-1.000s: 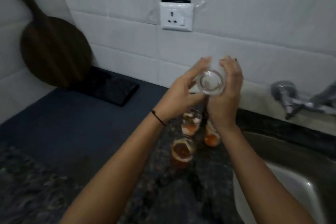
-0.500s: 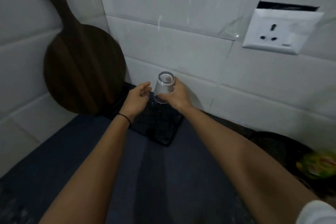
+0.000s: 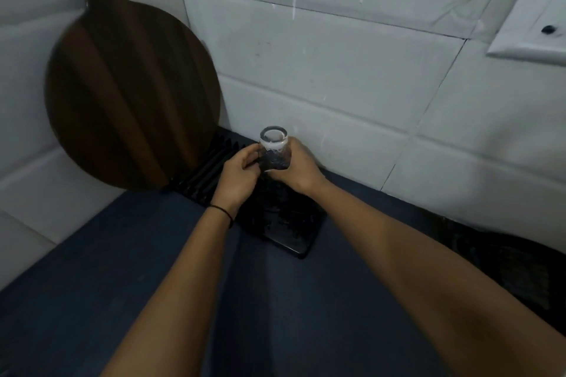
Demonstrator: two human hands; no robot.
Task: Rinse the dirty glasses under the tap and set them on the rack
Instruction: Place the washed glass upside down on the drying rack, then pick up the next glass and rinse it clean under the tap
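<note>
I have a clear glass (image 3: 273, 148) between both hands, upside down — its thick round base faces up, its mouth down toward the black ribbed rack (image 3: 277, 217). I cannot tell whether the rim already touches the rack, since my fingers cover it. My right hand (image 3: 298, 170) wraps the glass from the right with the fingers curled snugly round its wall; my left hand (image 3: 237, 176) closes on it from the left, fingertips pressed to the lower part. A thin black band (image 3: 222, 214) circles the left wrist.

The rack is a flat dark slab with parallel grooves, rounded at its near corner, lying on the matte blue-grey counter (image 3: 122, 269). Nothing else shows on it. A round dark wooden board (image 3: 131, 95) with lengthwise grain and a long handle leans in the corner just left of the rack, its lower edge covering the rack's far-left end. Glossy white wall tiles (image 3: 337, 70) run right behind, streaked with drips, and a white socket plate (image 3: 533, 15) sits at the upper right.

Near me the counter lies open and smooth — wide room on both sides of my forearms. At the far right the surface turns to dark speckled stone (image 3: 505, 260).
</note>
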